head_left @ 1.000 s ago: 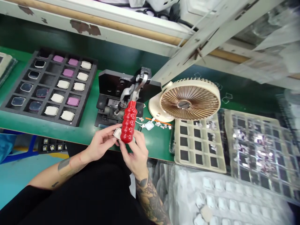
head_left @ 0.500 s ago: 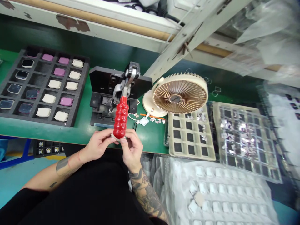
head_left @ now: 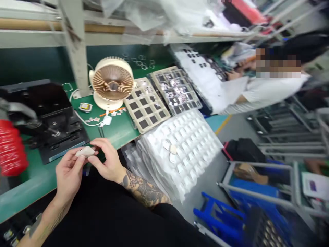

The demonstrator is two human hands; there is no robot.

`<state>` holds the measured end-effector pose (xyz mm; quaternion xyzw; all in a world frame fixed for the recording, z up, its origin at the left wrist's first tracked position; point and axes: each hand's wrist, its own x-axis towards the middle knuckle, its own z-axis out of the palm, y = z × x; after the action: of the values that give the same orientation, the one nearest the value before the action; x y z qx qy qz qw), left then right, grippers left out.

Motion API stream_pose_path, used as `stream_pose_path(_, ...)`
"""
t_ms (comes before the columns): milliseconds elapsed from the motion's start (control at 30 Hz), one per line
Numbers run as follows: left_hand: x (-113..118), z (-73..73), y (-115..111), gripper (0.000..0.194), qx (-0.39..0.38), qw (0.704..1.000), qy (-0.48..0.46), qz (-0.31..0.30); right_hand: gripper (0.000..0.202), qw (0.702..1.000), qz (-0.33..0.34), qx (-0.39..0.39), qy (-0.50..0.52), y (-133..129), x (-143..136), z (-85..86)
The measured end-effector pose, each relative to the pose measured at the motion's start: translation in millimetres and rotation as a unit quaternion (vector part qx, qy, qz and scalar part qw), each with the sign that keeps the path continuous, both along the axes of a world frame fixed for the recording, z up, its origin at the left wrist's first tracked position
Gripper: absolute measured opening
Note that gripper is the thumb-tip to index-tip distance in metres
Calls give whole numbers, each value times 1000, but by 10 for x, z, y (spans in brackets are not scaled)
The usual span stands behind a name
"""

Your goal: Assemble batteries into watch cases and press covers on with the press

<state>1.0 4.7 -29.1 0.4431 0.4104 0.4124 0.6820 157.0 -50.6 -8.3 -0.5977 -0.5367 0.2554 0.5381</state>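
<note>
Left hand [head_left: 69,173]: closed, thumb and fingers pinching a small off-white piece [head_left: 85,151].
Right hand [head_left: 109,163]: thumb and fingertips closed on the same piece's other end.
Off-white piece: held between both hands, above the front edge of the green bench [head_left: 120,133]; its visible side shows as plain, and slightly blurred.
Press: a black fixture [head_left: 60,118] left of the hands, with a red ribbed handle [head_left: 11,149] at the picture's edge.
Fan: the cream fan [head_left: 113,73] has a small mark on its hub, too small to read.
Bench scraps: an orange strip [head_left: 113,112], a white tag-like piece [head_left: 107,119] and a yellow-faced part [head_left: 85,107] near the fan's base.
Trays: a beige tray [head_left: 155,125] beside the fan; next to it, a compartment tray [head_left: 180,109] of shiny bits.
White sheets: stacked moulded sheets [head_left: 156,151] below the trays.
Far right: a co-worker [head_left: 269,91] in white; a white box [head_left: 315,185] bears a dark patch, too blurred to read.
</note>
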Motion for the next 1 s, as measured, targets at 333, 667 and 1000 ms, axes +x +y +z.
stream_pose_path(333,152,-63,46,39,18,996,77,-37,20,914,-298,-71,-266,-1330,1294,495)
stream_pose_path(667,380,76,5,49,-86,988,-15,-128,20,855,-276,-190,-395,-1751,1753,416)
stream_pose_path(1000,456,93,42,47,-62,991,25,-112,27,836,-212,-290,-414,-401,3081,421)
